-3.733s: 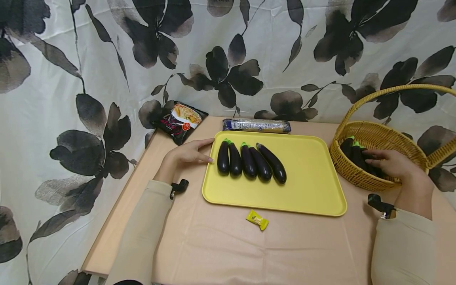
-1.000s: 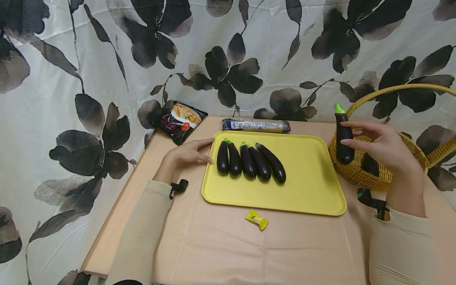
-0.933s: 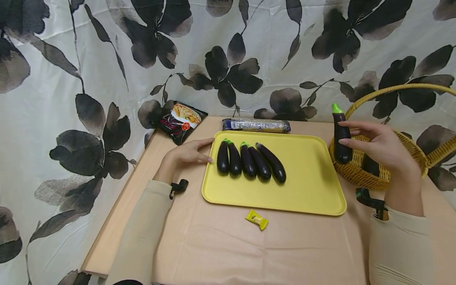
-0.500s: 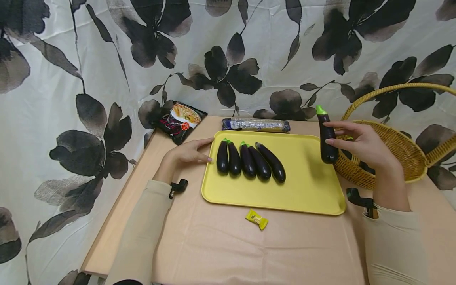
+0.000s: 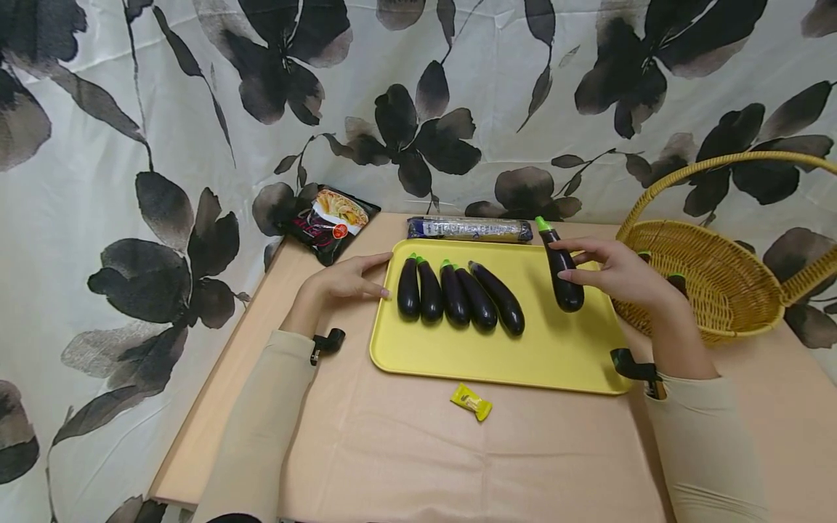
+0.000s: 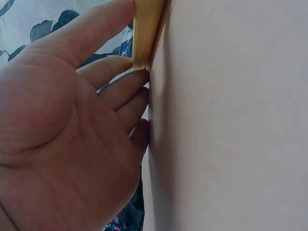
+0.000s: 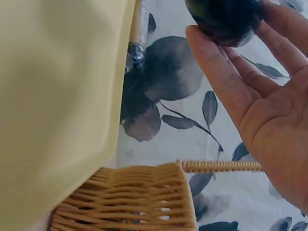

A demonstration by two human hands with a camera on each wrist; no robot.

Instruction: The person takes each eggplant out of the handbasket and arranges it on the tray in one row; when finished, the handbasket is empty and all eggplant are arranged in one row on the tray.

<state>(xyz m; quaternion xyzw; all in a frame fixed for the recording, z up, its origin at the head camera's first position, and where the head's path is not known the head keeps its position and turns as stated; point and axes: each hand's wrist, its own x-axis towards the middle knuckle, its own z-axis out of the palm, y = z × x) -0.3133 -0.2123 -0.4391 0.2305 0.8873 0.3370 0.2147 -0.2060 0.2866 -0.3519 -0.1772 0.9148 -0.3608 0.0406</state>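
Observation:
In the head view my right hand point(image 5: 617, 270) pinches a dark eggplant point(image 5: 564, 277) with a green stem end, tilted above the right part of the yellow tray point(image 5: 458, 363). The right wrist view shows the rounded end of this eggplant point(image 7: 224, 19) between thumb and fingers, apart from the tray. Several eggplants point(image 5: 458, 296) lie side by side on the tray's left half. My left hand point(image 5: 343, 280) rests at the tray's left edge, its fingers extended. Up close in the left wrist view, the thumb and fingertips of that hand point(image 6: 72, 130) touch the tray rim point(image 6: 144, 38).
At the right stands a wicker basket point(image 5: 739, 290) with a tall handle; eggplants point(image 5: 678, 282) show inside, partly hidden by my right arm. Behind the tray lies a silver-blue packet point(image 5: 469, 229). A black food bag point(image 5: 333, 224) sits back left, a yellow wrapped candy point(image 5: 471, 403) in front.
My right hand has lifted an eggplant out of the basket and carried it left over the tray, lower than half a second ago. The left hand has stayed at the tray's edge.

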